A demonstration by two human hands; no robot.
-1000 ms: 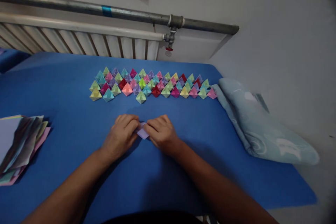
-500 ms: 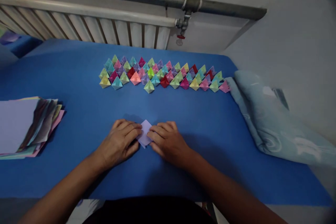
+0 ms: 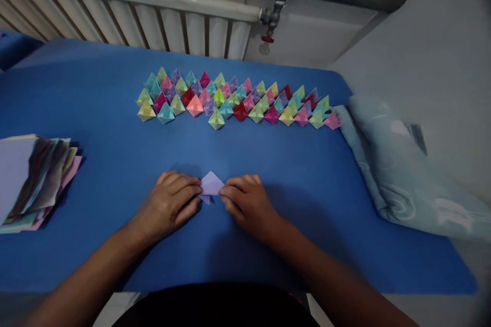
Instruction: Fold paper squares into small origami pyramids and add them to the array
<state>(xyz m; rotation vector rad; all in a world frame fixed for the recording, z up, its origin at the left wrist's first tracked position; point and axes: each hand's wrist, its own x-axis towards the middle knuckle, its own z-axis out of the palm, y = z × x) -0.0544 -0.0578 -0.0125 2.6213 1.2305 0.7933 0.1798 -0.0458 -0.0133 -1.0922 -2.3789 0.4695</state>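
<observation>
Between my hands is a small folded piece of lilac origami paper, its point facing away from me and a small flap showing below its near edge. My left hand pinches its left corner with curled fingers. At the right corner, my right hand grips it between thumb and fingers. Both hands rest low over the blue table. Beyond them, folded paper pieces in many colours stand in staggered rows.
A stack of coloured paper sheets lies at the left. On the right is a folded light-blue blanket along the table edge. Behind the table stand a white radiator and a pipe with a red-handled valve.
The lilac paper was a diamond with its lower point showing; now it is a triangle with a straight near edge. My hands have moved slightly apart, and the camera view has shifted.
</observation>
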